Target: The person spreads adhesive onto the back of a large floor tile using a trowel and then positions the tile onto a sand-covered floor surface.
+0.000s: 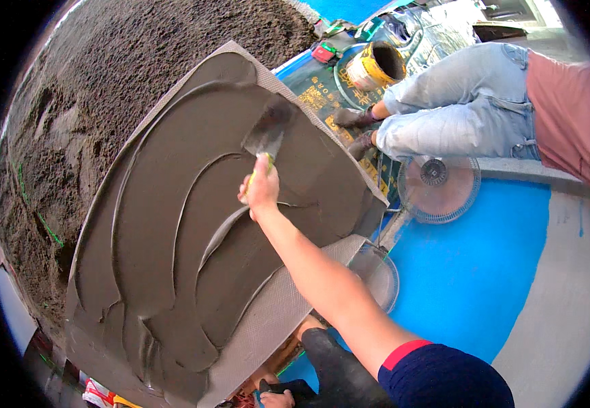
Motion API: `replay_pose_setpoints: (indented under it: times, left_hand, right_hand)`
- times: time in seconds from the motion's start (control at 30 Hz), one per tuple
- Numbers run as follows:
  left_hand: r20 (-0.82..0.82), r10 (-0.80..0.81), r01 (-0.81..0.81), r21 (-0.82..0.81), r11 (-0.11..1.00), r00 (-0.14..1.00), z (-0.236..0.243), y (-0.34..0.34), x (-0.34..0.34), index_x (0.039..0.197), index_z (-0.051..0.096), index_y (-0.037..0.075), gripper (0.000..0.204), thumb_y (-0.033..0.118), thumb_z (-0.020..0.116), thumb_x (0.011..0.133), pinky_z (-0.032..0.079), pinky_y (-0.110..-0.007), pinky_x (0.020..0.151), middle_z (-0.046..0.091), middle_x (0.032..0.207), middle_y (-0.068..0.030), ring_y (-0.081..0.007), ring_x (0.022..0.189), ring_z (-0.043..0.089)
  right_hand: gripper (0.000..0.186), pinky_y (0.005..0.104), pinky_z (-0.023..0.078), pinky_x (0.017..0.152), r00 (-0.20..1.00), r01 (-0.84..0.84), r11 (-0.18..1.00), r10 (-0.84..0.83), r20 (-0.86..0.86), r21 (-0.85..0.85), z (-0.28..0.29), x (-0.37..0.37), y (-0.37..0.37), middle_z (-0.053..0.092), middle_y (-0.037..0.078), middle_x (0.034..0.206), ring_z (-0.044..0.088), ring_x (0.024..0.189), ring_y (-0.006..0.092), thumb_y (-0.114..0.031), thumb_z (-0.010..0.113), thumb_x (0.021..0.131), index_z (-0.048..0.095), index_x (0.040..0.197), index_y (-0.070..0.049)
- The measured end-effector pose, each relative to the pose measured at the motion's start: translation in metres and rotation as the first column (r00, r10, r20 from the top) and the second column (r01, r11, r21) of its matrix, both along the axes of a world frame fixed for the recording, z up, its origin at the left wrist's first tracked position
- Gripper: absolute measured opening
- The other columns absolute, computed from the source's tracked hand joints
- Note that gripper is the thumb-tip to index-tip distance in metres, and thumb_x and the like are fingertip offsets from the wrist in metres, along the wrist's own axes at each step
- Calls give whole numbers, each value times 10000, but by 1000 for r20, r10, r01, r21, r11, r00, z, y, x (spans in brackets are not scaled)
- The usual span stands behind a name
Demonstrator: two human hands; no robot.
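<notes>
My right hand [259, 185] grips the handle of a flat metal trowel [268, 126], whose blade rests in grey mortar [152, 224] near the upper right of a large slab. The mortar covers most of the slab in curved ridges; its textured backing [274, 319] shows along the lower right edge. At the bottom edge, my left hand [276, 398] is closed beside my dark-clad leg; what it holds is too hidden to make out.
A bed of dark sand [71, 115] lies left. At right stand a person in jeans [458, 122], a yellow bucket [366, 71] and fans [438, 197] with clear guards. Blue flooring [465, 272] borders a grey strip [560, 285]. Assorted items [390, 30] sit at the back.
</notes>
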State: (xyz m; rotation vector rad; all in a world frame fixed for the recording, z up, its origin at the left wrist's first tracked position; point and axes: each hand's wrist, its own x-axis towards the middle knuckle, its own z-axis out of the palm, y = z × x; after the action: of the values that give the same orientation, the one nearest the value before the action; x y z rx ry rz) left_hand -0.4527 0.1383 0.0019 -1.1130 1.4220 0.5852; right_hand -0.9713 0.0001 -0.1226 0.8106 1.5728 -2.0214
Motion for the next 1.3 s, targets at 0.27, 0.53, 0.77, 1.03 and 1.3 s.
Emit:
replay_pose_setpoints:
  times: [0.27,0.53,0.77,1.03,1.3]
  left_hand:
    - [137,52,-43,-68,997,989,-21,36,16,1298,296,-195,1067,650,623,733,515,-471,845,550,1185,-284,-397,1020,616]
    - [142,197,-197,-10,980,970,-5,17,-18,1304,269,-202,1060,613,646,741,488,-419,922,516,1236,-298,-374,1096,582]
    - [169,222,-221,-20,975,960,-10,20,-20,1316,273,-169,1035,600,658,740,501,-422,902,513,1245,-279,-362,1098,583]
    - [126,264,-256,-75,964,956,-13,32,-10,1286,294,-165,1026,579,699,708,509,-425,876,539,1209,-268,-367,1068,597]
    - [69,247,-245,-35,969,967,-7,19,-30,1283,336,-160,974,532,714,710,505,-414,889,548,1201,-276,-359,1040,612]
  right_hand:
    - [445,316,442,386,948,-288,954,295,-114,80,-6,-58,-85,470,45,587,487,432,145,-513,411,960,422,984,-68]
    - [395,364,452,422,656,-727,650,753,-57,223,-4,-53,-64,508,77,618,515,463,181,-463,420,969,441,966,-69]
    - [510,554,463,821,247,-423,-25,959,142,906,19,-106,14,620,324,944,600,924,481,-482,437,932,463,1107,-4]
    - [399,361,450,404,586,-588,484,807,-71,648,-7,-172,-32,525,85,634,544,464,179,-425,458,961,477,927,-28]
    - [472,349,472,427,587,-719,524,809,-4,457,-4,-185,-141,531,80,669,541,464,174,-464,432,962,491,998,3]
